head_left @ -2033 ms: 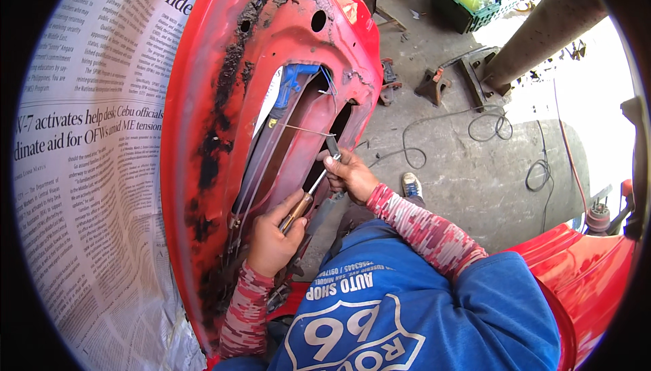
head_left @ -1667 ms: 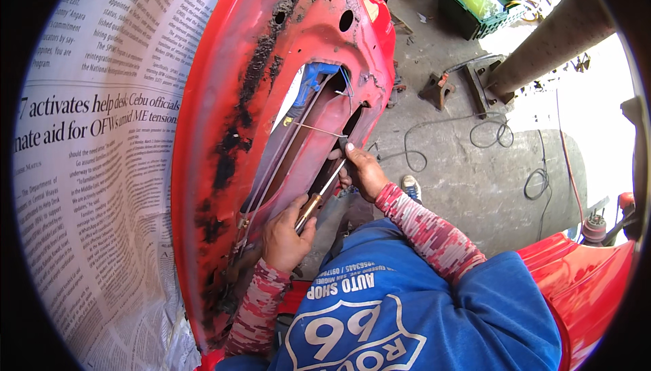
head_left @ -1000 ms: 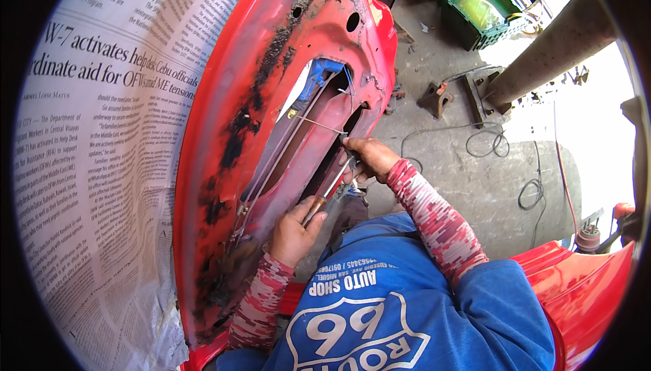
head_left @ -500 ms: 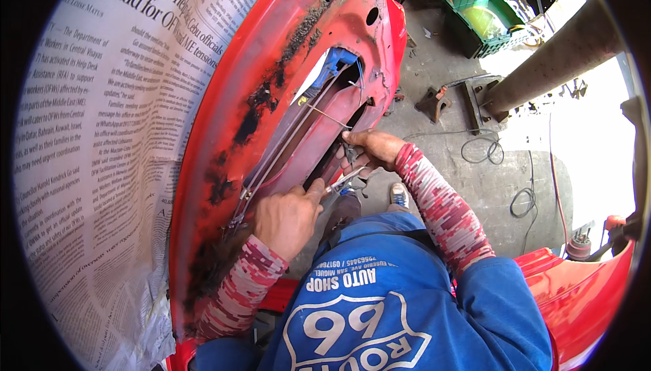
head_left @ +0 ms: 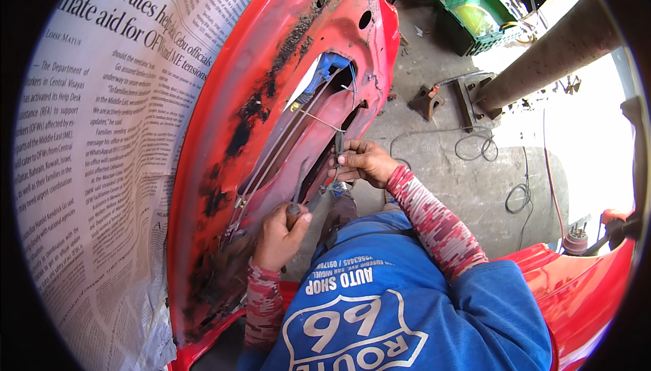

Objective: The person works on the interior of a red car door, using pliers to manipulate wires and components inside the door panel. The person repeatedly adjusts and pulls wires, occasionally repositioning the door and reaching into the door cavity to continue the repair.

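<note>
My left grip (head_left: pixel 278 237) is closed, thumb and fingers curled round the handle of a tool (head_left: pixel 293 216). The tool is low, just off the near edge of a red car panel (head_left: pixel 234 93); its far end is too blurred to make out. My right grip (head_left: pixel 365 161) is pinched nearly to, thumb against fingers, on a dark strip (head_left: pixel 339 142). That strip stands roughly upright over a long slot in the panel, its upper end near a thin wire (head_left: pixel 322 120) running from a yellow clip (head_left: pixel 295 106). I can't tell whether strip and wire touch. A blue part (head_left: pixel 327 66) sits at the top of the big opening.

Newspaper (head_left: pixel 115 181) spreads along my left. My blue shirt (head_left: pixel 420 283) fills the bottom. Beyond my right sleeve (head_left: pixel 434 218), a cable (head_left: pixel 519 198) lies looped, with a stand (head_left: pixel 427 102), a thick post (head_left: pixel 553 55) and a green crate (head_left: pixel 478 44) farther off.
</note>
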Available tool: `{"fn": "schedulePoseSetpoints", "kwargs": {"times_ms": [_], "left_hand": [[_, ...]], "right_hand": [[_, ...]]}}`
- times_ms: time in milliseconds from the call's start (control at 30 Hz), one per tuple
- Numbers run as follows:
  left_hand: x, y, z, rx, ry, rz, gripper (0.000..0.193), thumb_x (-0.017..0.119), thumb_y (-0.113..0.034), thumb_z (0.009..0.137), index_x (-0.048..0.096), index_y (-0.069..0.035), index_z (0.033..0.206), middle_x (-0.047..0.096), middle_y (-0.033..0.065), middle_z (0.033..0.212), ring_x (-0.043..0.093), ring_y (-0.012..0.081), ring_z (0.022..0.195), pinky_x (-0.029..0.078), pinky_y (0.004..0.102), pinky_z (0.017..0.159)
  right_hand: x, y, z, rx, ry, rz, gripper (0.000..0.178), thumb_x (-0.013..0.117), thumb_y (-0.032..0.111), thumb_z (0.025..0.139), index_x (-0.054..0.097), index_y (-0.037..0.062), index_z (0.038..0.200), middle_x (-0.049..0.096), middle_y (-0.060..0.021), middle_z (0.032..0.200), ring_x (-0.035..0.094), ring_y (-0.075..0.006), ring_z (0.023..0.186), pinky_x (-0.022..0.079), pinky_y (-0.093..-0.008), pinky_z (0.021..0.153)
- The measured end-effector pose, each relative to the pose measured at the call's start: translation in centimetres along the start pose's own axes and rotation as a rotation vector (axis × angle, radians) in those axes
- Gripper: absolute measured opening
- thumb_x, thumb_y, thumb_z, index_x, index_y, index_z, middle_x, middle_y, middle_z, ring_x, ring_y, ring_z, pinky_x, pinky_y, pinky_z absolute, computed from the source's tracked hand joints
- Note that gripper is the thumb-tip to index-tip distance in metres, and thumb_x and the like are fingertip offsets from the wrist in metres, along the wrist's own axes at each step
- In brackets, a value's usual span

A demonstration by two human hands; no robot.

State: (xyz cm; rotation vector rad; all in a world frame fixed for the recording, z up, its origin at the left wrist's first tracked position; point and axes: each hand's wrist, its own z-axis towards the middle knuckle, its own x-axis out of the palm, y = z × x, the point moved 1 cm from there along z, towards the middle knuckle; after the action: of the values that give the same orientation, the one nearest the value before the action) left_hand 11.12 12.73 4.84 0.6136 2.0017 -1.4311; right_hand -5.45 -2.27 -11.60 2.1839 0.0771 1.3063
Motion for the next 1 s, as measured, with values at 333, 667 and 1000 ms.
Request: {"fn": "schedulePoseSetpoints", "kwargs": {"times_ms": [333, 667, 1000], "left_hand": [[6.5, 2.5, 3.6, -0.03, -0.131, 0.017, 0.04, 0.078, -0.029, 0.08, 0.051, -0.001, 0.075, 0.05, 0.0142, 0.06, 0.049, 0.0307, 0.055, 0.041, 0.0432, 0.056], [6.8, 3.5, 4.1, -0.055, -0.092, 0.013, 0.032, 0.081, -0.018, 0.075, 0.054, -0.002, 0.083, 0.053, 0.0058, 0.066, 0.05, 0.0173, 0.061, 0.046, 0.0343, 0.06], [6.1, 2.3, 3.8, 0.069, -0.207, -0.128, 0.03, 0.077, -0.017, 0.08, 0.057, 0.0, 0.094, 0.061, 0.0093, 0.074, 0.057, 0.022, 0.066, 0.048, 0.0379, 0.065]], "right_hand": [[-0.5, -1.3, -0.7, -0.049, -0.046, 0.169, 0.037, 0.053, 0.005, 0.094, 0.047, -0.0026, 0.13, 0.064, -0.0155, 0.113, 0.068, -0.0306, 0.101, 0.058, -0.038, 0.085], [1.3, -1.4, -0.5, -0.097, -0.078, 0.009, 0.035, 0.057, 0.016, 0.097, 0.053, -0.0034, 0.126, 0.066, -0.0131, 0.106, 0.07, -0.028, 0.095, 0.057, -0.0377, 0.083], [-3.2, -4.7, 1.4, -0.012, -0.445, -0.244, 0.038, 0.052, 0.023, 0.098, 0.054, -0.0028, 0.125, 0.066, -0.0168, 0.104, 0.069, -0.0275, 0.093, 0.056, -0.0363, 0.08]]}}
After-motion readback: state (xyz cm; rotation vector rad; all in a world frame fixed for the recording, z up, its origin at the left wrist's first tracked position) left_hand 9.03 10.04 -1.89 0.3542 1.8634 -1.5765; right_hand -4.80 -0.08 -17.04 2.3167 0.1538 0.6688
